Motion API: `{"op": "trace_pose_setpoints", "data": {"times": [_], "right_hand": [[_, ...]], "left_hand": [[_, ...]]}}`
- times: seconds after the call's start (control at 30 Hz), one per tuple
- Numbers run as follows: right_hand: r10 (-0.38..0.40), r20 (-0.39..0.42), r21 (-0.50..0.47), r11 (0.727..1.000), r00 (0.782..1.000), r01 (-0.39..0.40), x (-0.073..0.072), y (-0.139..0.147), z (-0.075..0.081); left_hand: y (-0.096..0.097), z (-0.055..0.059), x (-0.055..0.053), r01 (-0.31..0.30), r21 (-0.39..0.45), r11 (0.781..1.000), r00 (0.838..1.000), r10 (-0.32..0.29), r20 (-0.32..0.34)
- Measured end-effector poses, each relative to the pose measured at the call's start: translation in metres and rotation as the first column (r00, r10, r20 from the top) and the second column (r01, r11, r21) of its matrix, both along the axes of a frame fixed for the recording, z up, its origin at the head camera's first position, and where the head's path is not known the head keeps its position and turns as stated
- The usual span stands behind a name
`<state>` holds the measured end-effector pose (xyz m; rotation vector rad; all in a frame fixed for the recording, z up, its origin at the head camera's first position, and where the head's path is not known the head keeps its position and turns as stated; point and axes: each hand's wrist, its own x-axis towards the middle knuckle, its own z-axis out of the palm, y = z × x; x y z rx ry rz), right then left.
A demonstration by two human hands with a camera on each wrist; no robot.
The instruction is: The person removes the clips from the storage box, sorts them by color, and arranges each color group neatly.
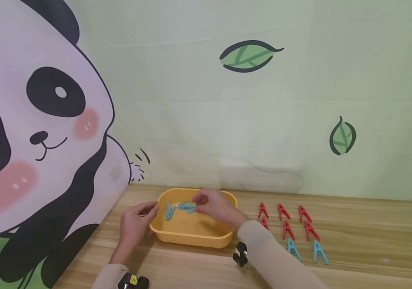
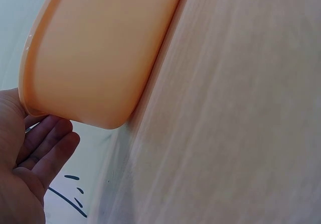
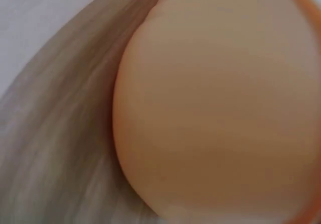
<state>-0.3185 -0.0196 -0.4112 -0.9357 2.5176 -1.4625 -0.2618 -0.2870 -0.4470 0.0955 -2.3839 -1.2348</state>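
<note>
A yellow plastic basin (image 1: pixel 193 239) stands on the table, with several blue clothespins (image 1: pixel 169 211) inside. At its left end is my left hand (image 1: pixel 135 222), thumb and fingers holding the rim; the left wrist view shows its fingers (image 2: pixel 62 146) against the outside of the basin wall (image 2: pixel 105 58). My right hand (image 1: pixel 216 204) reaches over the right side into the basin, thumb and forefinger bent at the end of a blue clothespin (image 1: pixel 185 206); I cannot tell whether they pinch it. The right wrist view holds just the basin wall (image 3: pixel 215 103), with that hand out of sight.
Right of the basin, red clothespins (image 1: pixel 288 230) lie in two rows on the wooden table (image 1: pixel 372 249). Two blue clothespins (image 1: pixel 319 252) lie in front of them, and my right forearm partly covers that area. A panda-printed backdrop (image 1: pixel 191 120) rises behind the table.
</note>
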Motion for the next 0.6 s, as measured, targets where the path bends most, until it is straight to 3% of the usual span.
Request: {"op": "trace_pose_setpoints", "data": {"times": [0.33,0.6], "right_hand": [[-0.053,0.082,0.049,0.998,0.995,0.049,-0.012,-0.009,-0.011],[-0.028,0.025,0.138,0.990,0.999,0.025,-0.019,-0.012,-0.019]], "left_hand": [[0.001,0.003,0.001,0.003,0.004,1.000,1.000,-0.003,0.011],[0.002,0.003,0.002,0.006,0.017,1.000,1.000,-0.006,0.012]]}}
